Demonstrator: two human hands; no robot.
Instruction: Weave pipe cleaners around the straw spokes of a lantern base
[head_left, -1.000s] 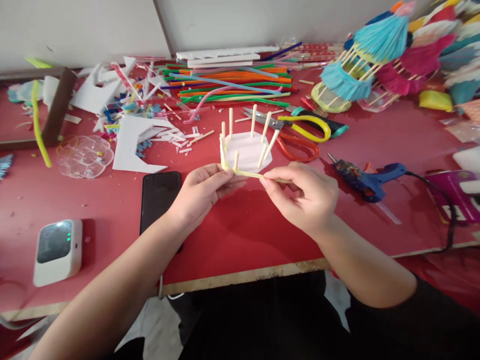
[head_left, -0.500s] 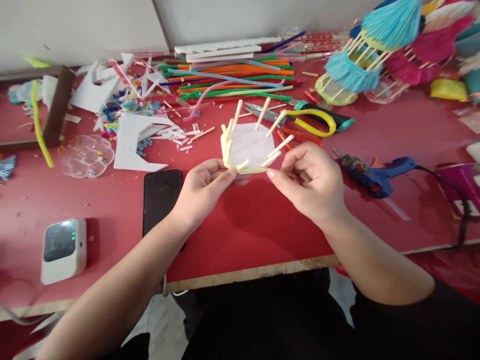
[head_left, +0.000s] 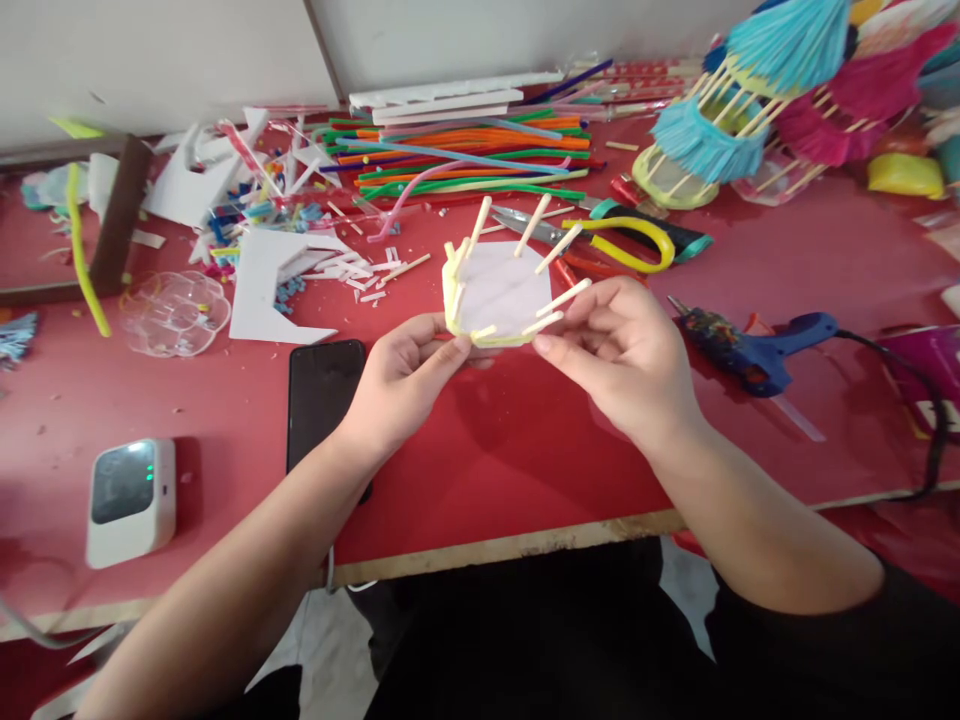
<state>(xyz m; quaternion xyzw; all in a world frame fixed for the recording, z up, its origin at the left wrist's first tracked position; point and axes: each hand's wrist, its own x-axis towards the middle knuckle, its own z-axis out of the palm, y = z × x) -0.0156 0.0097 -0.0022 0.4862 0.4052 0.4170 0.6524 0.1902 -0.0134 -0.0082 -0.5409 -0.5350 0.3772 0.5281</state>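
Note:
Held above the table is a flat, many-sided white base (head_left: 506,285) with pale wooden sticks (head_left: 532,225) standing around its edge, tilted towards me. A thin yellow strip (head_left: 452,290) runs along the base's left side and near edge. My left hand (head_left: 409,370) is closed on the near left corner, thumb on top and fingertips partly hidden beneath. At the near right, my right hand (head_left: 630,350) pinches the strip against the edge between thumb and fingers; its loose end is hidden in that hand.
Scissors (head_left: 630,240) lie behind the base. A blue glue gun (head_left: 757,350) with a cord sits to the right. Colourful pipe cleaners (head_left: 465,155) and white scraps (head_left: 345,262) lie at the back. A phone (head_left: 322,400) and a white device (head_left: 131,500) are left; blue tasselled model (head_left: 709,150) stands back right.
The base has tipped towards me, so more of its top shows and the sticks lean outward. My right hand has brought the strip in from a straight pull to lie along the near edge.

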